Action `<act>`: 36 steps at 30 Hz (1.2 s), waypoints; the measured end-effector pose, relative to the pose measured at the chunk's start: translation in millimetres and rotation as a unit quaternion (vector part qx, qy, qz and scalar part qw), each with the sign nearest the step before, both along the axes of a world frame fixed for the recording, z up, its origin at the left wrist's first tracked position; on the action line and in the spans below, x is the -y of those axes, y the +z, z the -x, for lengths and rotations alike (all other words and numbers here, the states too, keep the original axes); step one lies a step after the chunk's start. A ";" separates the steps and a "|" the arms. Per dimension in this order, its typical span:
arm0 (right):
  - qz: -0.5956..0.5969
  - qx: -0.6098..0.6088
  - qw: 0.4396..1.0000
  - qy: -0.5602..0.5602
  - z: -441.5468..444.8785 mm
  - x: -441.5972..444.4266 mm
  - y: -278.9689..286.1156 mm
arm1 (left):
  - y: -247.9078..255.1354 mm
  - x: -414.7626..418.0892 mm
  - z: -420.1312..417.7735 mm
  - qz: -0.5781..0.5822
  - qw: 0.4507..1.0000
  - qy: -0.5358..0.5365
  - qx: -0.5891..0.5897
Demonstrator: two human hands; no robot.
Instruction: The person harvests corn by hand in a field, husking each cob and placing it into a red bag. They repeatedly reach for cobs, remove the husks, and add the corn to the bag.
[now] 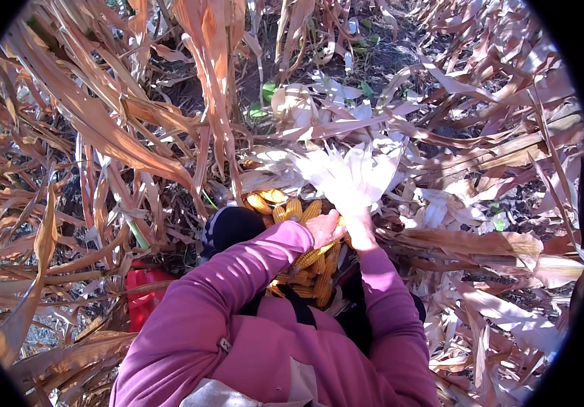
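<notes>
My left hand (325, 229) is closed around the yellow end of a corn ear, just above a heap of husked yellow corn ears (309, 269) against my lap. Right beside it, my right hand (361, 226) grips the base of pale, bright corn husks (353, 175), which fan out away from me. The two hands nearly touch, with a bit of yellow kernels showing between them. More bare ears (259, 203) lie at the far side of the heap. Sunlight washes out the husks, and the fingers of my right hand are partly hidden.
Dry standing corn stalks (215, 76) rise ahead and to the left. Fallen leaves and stalks (475, 249) cover the ground at the right. Loose husks (294, 107) lie ahead. A red object (147, 295), its kind unclear, is beside me at the left.
</notes>
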State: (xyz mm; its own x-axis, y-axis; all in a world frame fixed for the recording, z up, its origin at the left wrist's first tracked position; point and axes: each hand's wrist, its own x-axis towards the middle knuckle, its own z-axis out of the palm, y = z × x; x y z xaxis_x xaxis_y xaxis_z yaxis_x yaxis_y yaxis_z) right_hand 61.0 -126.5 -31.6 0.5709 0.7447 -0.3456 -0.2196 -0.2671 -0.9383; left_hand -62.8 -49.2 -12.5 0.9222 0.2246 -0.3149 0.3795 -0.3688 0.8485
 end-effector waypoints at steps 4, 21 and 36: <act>-0.005 -0.082 0.991 -0.102 -13.2 3.0 -0.2 | 9.5 4.2 -7.3 0.010 0.999 0.028 -0.012; -0.154 -0.265 0.949 -0.078 -25.5 -22.2 103.4 | 16.6 -19.9 -0.9 0.617 0.785 0.020 0.052; 0.450 0.190 0.846 0.214 -123.7 127.3 136.9 | -0.4 -28.4 13.8 -0.031 0.953 -0.286 -0.091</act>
State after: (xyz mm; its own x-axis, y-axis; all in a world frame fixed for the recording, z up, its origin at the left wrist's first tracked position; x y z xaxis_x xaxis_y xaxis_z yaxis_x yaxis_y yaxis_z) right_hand 184.7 -253.8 105.3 0.5119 0.4440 -0.7354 0.3499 -0.8896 -0.2936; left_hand -76.5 -20.8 -12.8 0.8304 -0.2756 -0.4841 0.2403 -0.6069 0.7576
